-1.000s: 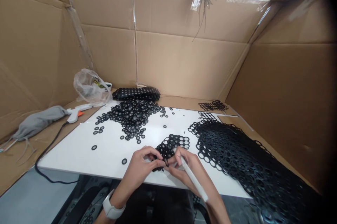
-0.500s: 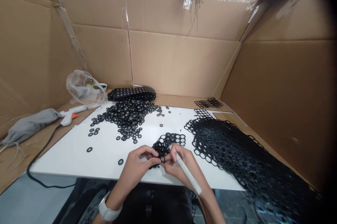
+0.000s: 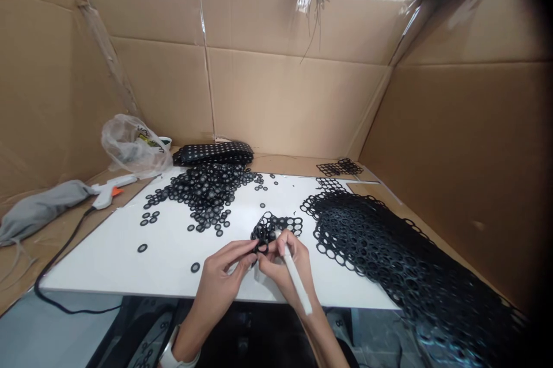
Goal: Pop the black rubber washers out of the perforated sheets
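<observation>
My left hand (image 3: 225, 271) pinches the near end of a black sheet of joined rings (image 3: 263, 230) above the white board's front part. On its other side my right hand (image 3: 288, 263) has thumb and fingers closed on the same sheet. A white pen-like stick (image 3: 298, 281) is also held in the right hand, lying back over the wrist, its front tip hidden by the fingers. The sheet's far end spreads over the board. Just left of my left hand lies a loose black ring (image 3: 195, 267).
A heap of black rings (image 3: 207, 189) sits back left, before a dotted black stack (image 3: 213, 153). Ring-hole sheets (image 3: 380, 241) are piled along the right. A glue gun (image 3: 106, 195), a grey pouch (image 3: 47, 207) and a plastic bag (image 3: 133, 146) lie left. Cardboard walls (image 3: 294, 80) surround the board (image 3: 112, 264).
Both hands have risen slightly with the near end of the ring sheet. My right hand has turned, and the white stick now points more steeply down. The view has shifted a little.
</observation>
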A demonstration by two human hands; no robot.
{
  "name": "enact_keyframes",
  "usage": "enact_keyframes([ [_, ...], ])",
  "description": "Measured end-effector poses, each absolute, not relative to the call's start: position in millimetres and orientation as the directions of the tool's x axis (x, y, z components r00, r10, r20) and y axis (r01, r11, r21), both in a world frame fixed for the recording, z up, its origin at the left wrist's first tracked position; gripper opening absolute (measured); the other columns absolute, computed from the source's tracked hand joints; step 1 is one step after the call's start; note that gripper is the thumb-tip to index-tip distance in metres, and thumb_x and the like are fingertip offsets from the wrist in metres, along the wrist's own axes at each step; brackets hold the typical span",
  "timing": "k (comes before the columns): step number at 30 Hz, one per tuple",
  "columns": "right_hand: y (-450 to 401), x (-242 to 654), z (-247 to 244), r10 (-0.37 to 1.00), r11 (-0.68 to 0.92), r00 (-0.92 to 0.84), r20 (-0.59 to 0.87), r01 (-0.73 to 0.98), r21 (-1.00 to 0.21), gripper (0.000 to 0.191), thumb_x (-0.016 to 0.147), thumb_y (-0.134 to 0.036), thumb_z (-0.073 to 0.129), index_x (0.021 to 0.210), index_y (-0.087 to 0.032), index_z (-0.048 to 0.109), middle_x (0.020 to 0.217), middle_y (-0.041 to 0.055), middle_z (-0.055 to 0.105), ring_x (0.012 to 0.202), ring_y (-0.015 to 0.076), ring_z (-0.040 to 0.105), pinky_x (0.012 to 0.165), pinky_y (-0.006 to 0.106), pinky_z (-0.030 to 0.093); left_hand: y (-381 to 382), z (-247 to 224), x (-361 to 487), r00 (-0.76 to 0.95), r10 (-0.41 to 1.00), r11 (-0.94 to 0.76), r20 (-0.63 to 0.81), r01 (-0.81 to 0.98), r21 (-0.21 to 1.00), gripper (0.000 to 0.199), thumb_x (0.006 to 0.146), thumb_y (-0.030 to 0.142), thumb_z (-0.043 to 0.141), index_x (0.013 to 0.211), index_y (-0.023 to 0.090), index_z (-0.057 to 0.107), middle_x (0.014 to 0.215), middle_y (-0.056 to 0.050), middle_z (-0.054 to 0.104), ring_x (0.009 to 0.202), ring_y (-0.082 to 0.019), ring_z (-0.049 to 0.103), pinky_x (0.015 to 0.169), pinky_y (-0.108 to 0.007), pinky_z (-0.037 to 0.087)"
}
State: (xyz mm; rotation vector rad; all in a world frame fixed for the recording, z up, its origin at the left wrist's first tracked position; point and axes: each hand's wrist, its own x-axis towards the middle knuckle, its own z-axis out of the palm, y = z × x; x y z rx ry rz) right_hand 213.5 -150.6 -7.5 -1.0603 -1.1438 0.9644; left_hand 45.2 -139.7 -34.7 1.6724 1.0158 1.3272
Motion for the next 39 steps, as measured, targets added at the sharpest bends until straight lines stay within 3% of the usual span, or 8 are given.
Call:
enact_keyframes([
  [6,-150.7,204.3,-18.1,0.957,0.246,0.191,0.219,-0.125,-0.961,0.044,0.071,-0.019,0.081,0.073,-0.026,0.037,0.074,0.0025,0.078,0.063,0.0173,0.064,0.062,0.027,0.051,-137.5,-34.7,44.4,0.147,0.944,-0.294,0.296,-0.034,0.955,0.024,0.094,0.04,0.081,0.112,0.025,0.087,0.114,-0.008,0.085,0.105,-0.028,0.083,0.095,-0.038,0.07],
  [12,-154.0,201.4,-19.0,0.963,0.235,0.167,0.212,-0.126,-0.964,0.046,0.074,-0.02,0.081,0.074,-0.027,0.035,0.075,0.0047,0.079,0.066,0.0192,0.067,0.065,0.029,0.053,-140.1,-35.4,46.7,0.081,0.952,-0.302,0.296,0.071,0.951,0.026,0.098,0.043,0.073,0.1,0.021,0.086,0.104,-0.01,0.086,0.097,-0.028,0.083,0.086,-0.034,0.069],
  [20,-152.5,184.0,-18.1,0.944,0.247,0.227,0.239,-0.004,-0.969,0.036,0.068,-0.018,0.07,0.077,-0.027,0.037,0.07,-0.0055,0.051,0.065,0.0147,0.05,0.061,0.025,0.042,-138.1,-24.4,51.3,0.026,0.954,-0.3,0.3,0.175,0.938,0.044,0.104,0.056,0.061,0.086,0.018,0.076,0.085,-0.007,0.08,0.082,-0.022,0.077,0.075,-0.028,0.063],
  [24,-153.4,189.5,-15.1,0.935,0.239,0.26,0.24,0.038,-0.97,0.03,0.063,-0.017,0.061,0.079,-0.027,0.037,0.072,-0.005,0.049,0.065,0.0151,0.047,0.061,0.025,0.04,-107.6,-16.6,27.9,-0.098,0.942,-0.291,0.322,0.24,0.926,0.046,0.106,0.059,0.056,0.099,0.017,0.073,0.078,-0.005,0.075,0.073,-0.021,0.075,0.071,-0.03,0.063],
  [30,-151.2,220.5,-8.3,0.935,0.25,0.244,0.256,0.058,-0.967,0.03,0.069,-0.019,0.065,0.08,-0.026,0.038,0.077,-0.0035,0.052,0.071,0.0175,0.052,0.067,0.028,0.044,-24.8,14.9,-35.6,-0.064,0.913,-0.338,0.402,0.431,0.836,0.055,0.099,0.066,0.063,0.125,0.02,0.077,0.12,-0.012,0.08,0.103,-0.028,0.077,0.101,-0.044,0.061],
  [33,-146.5,230.3,-7.3,0.928,0.248,0.272,0.254,0.056,-0.967,0.03,0.074,-0.02,0.067,0.081,-0.026,0.039,0.08,-0.0022,0.054,0.075,0.0188,0.053,0.069,0.029,0.045,-18.0,21.8,-55.2,0.033,0.903,-0.374,0.428,0.548,0.748,0.068,0.088,0.071,0.074,0.131,0.019,0.077,0.137,-0.015,0.075,0.125,-0.037,0.07,0.117,-0.056,0.051],
  [36,-143.8,236.4,-7.1,0.921,0.259,0.299,0.249,0.007,-0.966,0.029,0.078,-0.023,0.07,0.082,-0.026,0.041,0.083,-0.0008,0.057,0.079,0.0203,0.056,0.072,0.03,0.045,-48.3,4.8,-64.5,0.144,0.877,-0.438,0.459,0.633,0.638,0.063,0.094,0.068,0.07,0.14,0.026,0.073,0.151,-0.011,0.068,0.144,-0.037,0.058,0.128,-0.058,0.038],
  [39,-142.5,240.5,-9.2,0.91,0.277,0.339,0.24,-0.064,-0.959,0.027,0.084,-0.028,0.07,0.087,-0.026,0.043,0.087,0.0002,0.059,0.083,0.0216,0.057,0.073,0.031,0.044,-82.8,-29.6,-74.0,0.42,0.798,-0.563,0.432,0.775,0.286,0.073,0.097,0.069,0.067,0.161,0.036,0.055,0.168,-0.007,0.052,0.157,-0.039,0.044,0.127,-0.059,0.039],
])
